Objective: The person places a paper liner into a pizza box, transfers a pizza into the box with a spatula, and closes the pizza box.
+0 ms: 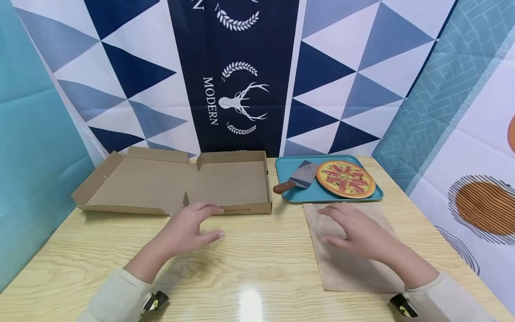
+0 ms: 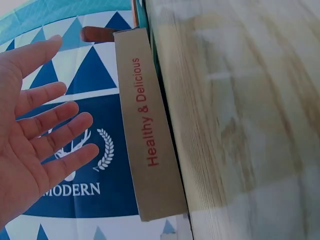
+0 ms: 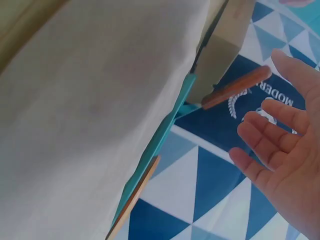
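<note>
My left hand (image 1: 188, 232) hovers over the wooden table in front of the opened cardboard pizza box (image 1: 231, 183), fingers spread and holding nothing. In the left wrist view that hand (image 2: 40, 125) is palm-on beside the box's wall (image 2: 145, 125), printed "Healthy & Delicious". My right hand (image 1: 360, 232) is above a sheet of brown paper (image 1: 334, 273), its fingers loosely bent and apart, with nothing in them. Behind the paper, a blue tray (image 1: 289, 163) holds a pizza (image 1: 346, 180) and a pizza server (image 1: 303, 174), whose wooden handle sticks out over the tray's left rim.
The box lid (image 1: 137, 183) lies folded back to the left on the wooden table (image 1: 257, 259). A patterned cloth backdrop (image 1: 237, 89) hangs close behind the box and tray. More cloth closes off the left and right sides.
</note>
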Motion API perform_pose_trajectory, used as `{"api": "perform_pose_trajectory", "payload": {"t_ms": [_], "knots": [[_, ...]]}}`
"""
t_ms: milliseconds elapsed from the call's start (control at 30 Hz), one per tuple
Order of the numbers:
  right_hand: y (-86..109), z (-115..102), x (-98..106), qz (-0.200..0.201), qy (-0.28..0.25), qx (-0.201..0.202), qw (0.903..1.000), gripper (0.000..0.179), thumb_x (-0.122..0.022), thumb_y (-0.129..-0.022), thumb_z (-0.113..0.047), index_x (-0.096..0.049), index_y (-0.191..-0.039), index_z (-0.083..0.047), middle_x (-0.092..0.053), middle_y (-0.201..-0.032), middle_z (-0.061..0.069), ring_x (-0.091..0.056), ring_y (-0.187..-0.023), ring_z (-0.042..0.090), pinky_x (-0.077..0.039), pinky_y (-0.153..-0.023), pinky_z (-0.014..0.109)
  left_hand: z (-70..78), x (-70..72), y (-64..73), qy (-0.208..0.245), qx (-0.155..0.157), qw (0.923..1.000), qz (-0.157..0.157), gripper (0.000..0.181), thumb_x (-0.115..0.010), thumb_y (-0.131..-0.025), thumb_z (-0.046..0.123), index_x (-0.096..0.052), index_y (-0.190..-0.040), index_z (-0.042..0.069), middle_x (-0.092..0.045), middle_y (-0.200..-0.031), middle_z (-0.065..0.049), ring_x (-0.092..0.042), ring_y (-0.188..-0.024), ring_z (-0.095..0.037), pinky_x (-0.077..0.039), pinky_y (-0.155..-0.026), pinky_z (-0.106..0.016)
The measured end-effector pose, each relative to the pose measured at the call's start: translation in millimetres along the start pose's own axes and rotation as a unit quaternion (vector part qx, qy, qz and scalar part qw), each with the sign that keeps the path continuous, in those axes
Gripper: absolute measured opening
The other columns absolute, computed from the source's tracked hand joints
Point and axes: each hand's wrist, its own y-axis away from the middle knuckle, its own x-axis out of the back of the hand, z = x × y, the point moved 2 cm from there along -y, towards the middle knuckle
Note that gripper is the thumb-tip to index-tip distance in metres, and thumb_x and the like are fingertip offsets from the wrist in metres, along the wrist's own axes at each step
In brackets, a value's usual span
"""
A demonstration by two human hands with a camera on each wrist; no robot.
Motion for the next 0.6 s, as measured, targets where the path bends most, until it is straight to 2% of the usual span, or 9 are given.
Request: {"api": "perform_pose_trajectory", "payload": {"t_ms": [200, 367, 600], "knots": [[8.9, 17, 6, -0.001, 0.004, -0.022, 0.9998, 0.05, -0.081, -0.08, -0.024, -0.062, -0.121, -0.002, -0.062, -0.115, 0.01, -0.059, -0.107, 0.028, -0.051, -0.087, 0.048, 6.8, -4.5, -1.4, 0.007, -0.012, 0.9998, -0.018, 0.047, -0.075, -0.086, 0.037, -0.064, -0.122, 0.008, -0.061, -0.126, -0.007, -0.057, -0.117, -0.028, -0.048, -0.096, -0.045], [17.7, 33, 12, -0.001, 0.014, -0.045, 0.9989, 0.044, -0.082, -0.079, -0.022, -0.064, -0.114, 0.0, -0.063, -0.108, 0.012, -0.06, -0.102, 0.03, -0.051, -0.084, 0.049, 11.3, -7.0, -4.2, 0.006, -0.037, 0.9992, -0.011, 0.047, -0.075, -0.085, 0.037, -0.065, -0.12, 0.007, -0.062, -0.122, -0.004, -0.059, -0.114, -0.025, -0.049, -0.095, -0.042], [24.7, 58, 19, 0.005, 0.037, -0.048, 0.9982, 0.032, -0.084, -0.076, -0.018, -0.066, -0.097, -0.003, -0.063, -0.092, 0.008, -0.059, -0.082, 0.022, -0.052, -0.07, 0.043, 16.8, -13.2, -8.4, 0.036, -0.061, 0.9975, 0.003, 0.046, -0.076, -0.085, 0.036, -0.065, -0.12, 0.007, -0.062, -0.122, -0.003, -0.059, -0.113, -0.023, -0.049, -0.096, -0.04]]}}
